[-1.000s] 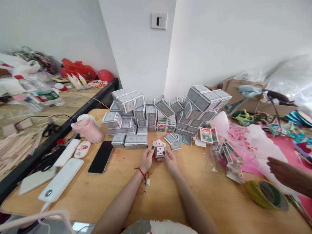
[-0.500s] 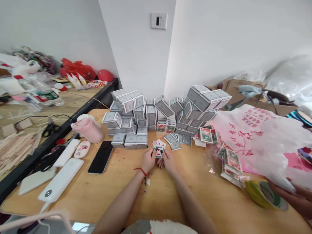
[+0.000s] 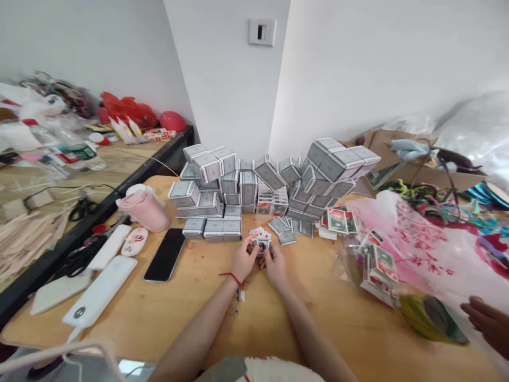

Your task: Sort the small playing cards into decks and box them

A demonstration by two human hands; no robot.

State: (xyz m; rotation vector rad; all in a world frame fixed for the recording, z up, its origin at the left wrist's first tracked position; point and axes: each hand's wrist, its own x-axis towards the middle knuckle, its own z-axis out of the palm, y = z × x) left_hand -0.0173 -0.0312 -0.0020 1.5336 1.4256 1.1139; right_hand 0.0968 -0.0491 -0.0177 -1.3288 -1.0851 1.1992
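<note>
My left hand [image 3: 243, 259] and my right hand [image 3: 275, 265] meet at the middle of the wooden table [image 3: 199, 313], both closed on a small stack of playing cards [image 3: 262, 245]. A few loose cards [image 3: 260, 232] with red pips lie fanned just beyond my fingers. Behind them rises a heap of grey card boxes [image 3: 270, 178], stacked against the wall corner. A red string circles my left wrist.
A black phone [image 3: 165, 254], a pink pouch [image 3: 145, 209], white power banks [image 3: 99, 292] and scissors lie left. Right: red-green card packs [image 3: 377, 262] in plastic, a pink-printed bag [image 3: 421, 249], a tape roll [image 3: 431, 318], another person's hand [image 3: 487, 321].
My hands have drawn closer round the cards. The other person's plastic bag, lifted half a second ago, has dropped back down, and their hand now sits at the lower right.
</note>
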